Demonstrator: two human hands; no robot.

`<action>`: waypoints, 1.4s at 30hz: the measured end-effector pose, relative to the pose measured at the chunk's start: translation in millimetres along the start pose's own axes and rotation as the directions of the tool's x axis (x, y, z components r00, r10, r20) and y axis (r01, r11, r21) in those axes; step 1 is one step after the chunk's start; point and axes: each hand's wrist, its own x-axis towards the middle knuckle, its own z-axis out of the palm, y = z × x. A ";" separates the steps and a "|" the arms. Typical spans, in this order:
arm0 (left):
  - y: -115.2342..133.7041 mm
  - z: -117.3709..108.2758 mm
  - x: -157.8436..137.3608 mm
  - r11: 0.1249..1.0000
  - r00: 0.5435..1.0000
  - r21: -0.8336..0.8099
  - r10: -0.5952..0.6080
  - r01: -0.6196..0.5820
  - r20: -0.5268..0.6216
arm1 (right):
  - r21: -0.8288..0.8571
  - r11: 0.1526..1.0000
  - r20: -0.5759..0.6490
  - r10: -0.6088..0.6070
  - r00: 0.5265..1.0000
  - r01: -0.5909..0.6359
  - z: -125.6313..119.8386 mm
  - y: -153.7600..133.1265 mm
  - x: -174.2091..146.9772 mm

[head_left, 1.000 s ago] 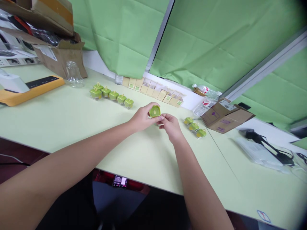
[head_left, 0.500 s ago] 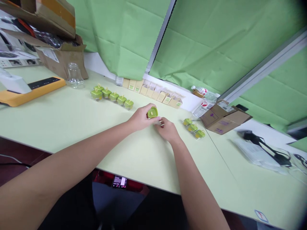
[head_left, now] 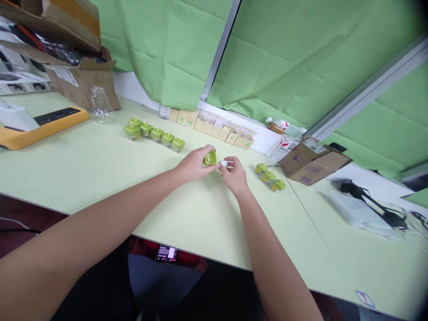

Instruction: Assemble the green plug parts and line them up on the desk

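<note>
My left hand (head_left: 195, 164) is closed around a small green container (head_left: 210, 158), tilted so its hollow side faces me. Just to its right, my right hand (head_left: 235, 175) pinches a small, rounded white piece (head_left: 224, 164) between thumb and fingers; its exact kind is too small to make out. Both hands hover over the middle of the pale table (head_left: 200, 214), nearly touching. On the left stands a group of small clear jars with green lids (head_left: 156, 133), each with a yellowish loop on top. Three similar jars (head_left: 268, 176) sit right of my right hand.
Small cardboard boxes (head_left: 214, 128) line the table's back edge below the green curtain. Plastic bottles (head_left: 284, 147) and a cardboard box (head_left: 310, 160) lie at the back right. A clear glass jar (head_left: 100, 107) and a yellow-black power strip (head_left: 53, 127) are at left.
My right hand has turned and risen slightly, bringing the white piece into view between its fingers. The green container in my left hand has tilted a little. The view has shifted slightly.
</note>
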 end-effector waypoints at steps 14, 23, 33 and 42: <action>-0.9 0.5 -0.5 0.999 0.998 -0.012 -0.044 0.045 0.034 | 0.310 0.947 0.021 0.080 0.997 -0.083 0.7 -14.3 -2.6; -3.5 1.4 -0.3 0.999 0.998 -0.010 -0.045 0.046 0.047 | 0.391 0.918 -0.021 0.086 0.996 -0.071 -2.9 -22.1 -3.4; -2.5 1.2 -1.2 0.999 0.996 0.006 -0.053 0.053 0.066 | 0.384 0.916 -0.043 0.148 0.988 -0.121 -0.4 -20.1 -5.1; -2.3 1.6 -1.8 1.000 0.998 -0.007 -0.025 0.025 0.065 | 0.345 0.934 -0.058 0.124 0.991 -0.096 2.9 -16.9 -3.1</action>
